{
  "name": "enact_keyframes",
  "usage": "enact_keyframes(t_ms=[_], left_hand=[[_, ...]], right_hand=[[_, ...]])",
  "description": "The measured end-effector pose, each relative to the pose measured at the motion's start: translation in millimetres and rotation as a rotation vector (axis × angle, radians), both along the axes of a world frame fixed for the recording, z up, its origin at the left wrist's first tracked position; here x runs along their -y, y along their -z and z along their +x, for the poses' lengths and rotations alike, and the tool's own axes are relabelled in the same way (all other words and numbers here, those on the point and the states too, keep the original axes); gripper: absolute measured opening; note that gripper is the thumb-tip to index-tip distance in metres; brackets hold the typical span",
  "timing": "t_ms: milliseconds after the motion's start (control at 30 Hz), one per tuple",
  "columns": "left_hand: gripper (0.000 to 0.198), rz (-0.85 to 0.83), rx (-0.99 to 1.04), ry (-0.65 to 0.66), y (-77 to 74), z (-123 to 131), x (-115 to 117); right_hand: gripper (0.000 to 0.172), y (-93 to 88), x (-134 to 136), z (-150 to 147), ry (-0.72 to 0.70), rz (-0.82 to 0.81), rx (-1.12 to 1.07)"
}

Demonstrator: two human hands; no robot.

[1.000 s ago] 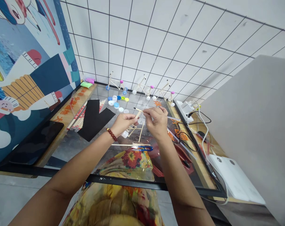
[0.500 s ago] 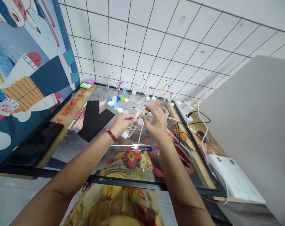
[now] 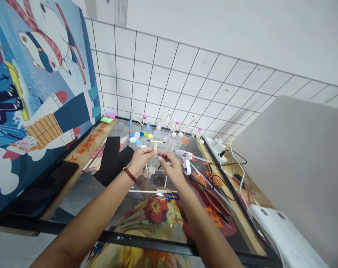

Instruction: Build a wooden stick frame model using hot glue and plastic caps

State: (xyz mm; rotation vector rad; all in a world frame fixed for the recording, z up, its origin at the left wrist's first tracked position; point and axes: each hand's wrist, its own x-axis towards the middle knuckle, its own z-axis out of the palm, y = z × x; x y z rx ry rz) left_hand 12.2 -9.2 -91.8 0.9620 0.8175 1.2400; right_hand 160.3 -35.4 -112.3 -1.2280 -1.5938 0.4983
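Note:
My left hand [image 3: 142,160] is closed, pinching a small wooden-stick frame [image 3: 155,146] whose upright ends in a level crossbar with black tips. Below the fingers hangs a white bottle cap [image 3: 151,170], seemingly part of that frame. My right hand [image 3: 171,164] has its thumb and fingertips pinched together against the frame's lower part, close to the left fingertips. The fingers partly hide the frame. On the glass tabletop beneath lie a loose stick [image 3: 165,182], a long stick [image 3: 143,191] and blue-handled thread snips [image 3: 169,196].
Three stick models with cap wheels [image 3: 139,121] stand along the back wall. Bottle caps [image 3: 139,142], black card [image 3: 111,158] and bundled sticks [image 3: 98,160] lie left. A white glue gun [image 3: 186,159] with cables lies right. A dark phone or tablet [image 3: 48,188] lies at the left edge.
My right hand has moved in to the left hand and closed its fingertips at the frame. The crossbar has turned from slanted to level. The view has tilted up, and the glue gun now shows.

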Motion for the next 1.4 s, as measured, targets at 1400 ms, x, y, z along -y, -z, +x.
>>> enact_keyframes(t_ms=[1400], left_hand=[[0.029,0.081,0.227,-0.131,-0.3,-19.5,-20.2]], right_hand=[[0.031,28.2,-0.5,-14.2,-0.087,-0.232,-0.282]])
